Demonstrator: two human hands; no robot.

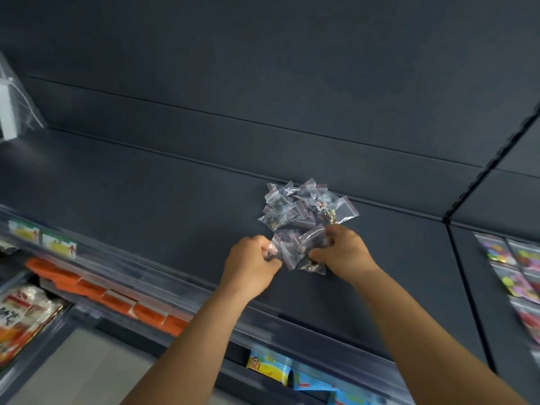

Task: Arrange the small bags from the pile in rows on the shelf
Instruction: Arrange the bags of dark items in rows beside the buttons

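A pile of small clear zip bags [304,204] with red seal strips lies on the dark grey shelf [163,185], near its back wall. At the pile's near edge both my hands hold bags. My left hand [252,266] pinches a small bag [277,248] at its left side. My right hand [343,251] grips a few bags [311,258] bunched under its curled fingers. The two hands nearly meet over these bags.
A clear packet [13,103] stands at the shelf's far left. Orange packets [96,287] and snack bags [20,314] fill lower shelves on the left, blue packets [280,366] below. Colourful packets [514,267] lie on the neighbouring shelf, past a black upright [479,176].
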